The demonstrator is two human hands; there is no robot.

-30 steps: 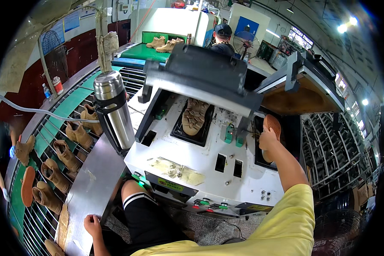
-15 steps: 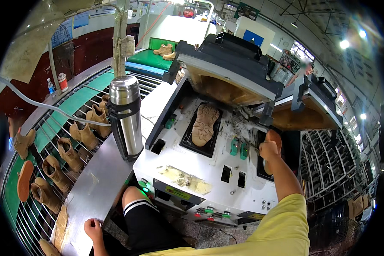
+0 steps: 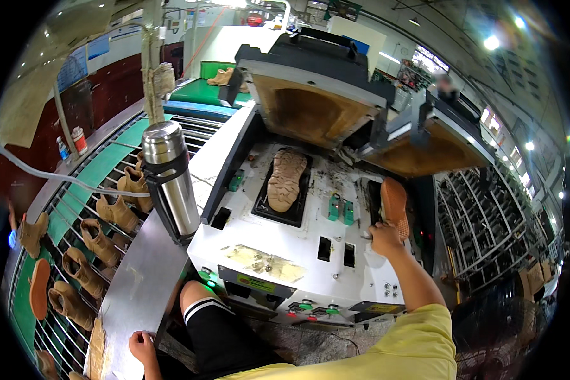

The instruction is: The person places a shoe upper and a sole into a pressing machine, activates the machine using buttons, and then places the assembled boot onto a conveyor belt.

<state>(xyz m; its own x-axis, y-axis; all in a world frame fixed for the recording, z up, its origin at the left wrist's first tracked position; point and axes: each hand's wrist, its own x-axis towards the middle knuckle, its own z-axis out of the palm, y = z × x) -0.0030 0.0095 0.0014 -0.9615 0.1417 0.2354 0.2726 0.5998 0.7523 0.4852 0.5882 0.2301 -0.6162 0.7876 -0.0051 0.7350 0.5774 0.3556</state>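
Observation:
My right hand [image 3: 385, 239] is closed on the near end of an orange-brown shoe sole [image 3: 394, 202], just over the right-hand tray of a white press machine [image 3: 278, 244]. The sole faces up, and whether an upper hangs beneath it is hidden. In the left black tray [image 3: 297, 214] lies a tan lugged sole shape [image 3: 284, 180]. My left hand [image 3: 142, 346] rests with curled fingers at the edge of the metal side table [image 3: 130, 288], with nothing seen in it.
Two hinged press lids [image 3: 313, 111] stand raised. A steel flask [image 3: 171, 183] stands at the machine's left. Tan boots [image 3: 95, 244] line a roller rack, with one orange sole [image 3: 39, 288] turned outward. Metal racks [image 3: 487, 221] stand at the right. A person [image 3: 446, 88] is beyond the lids.
The sole in my right hand has turned so that its full underside shows, and my hand has shifted to its near end. The view has swung a little; my left hand stays by the table.

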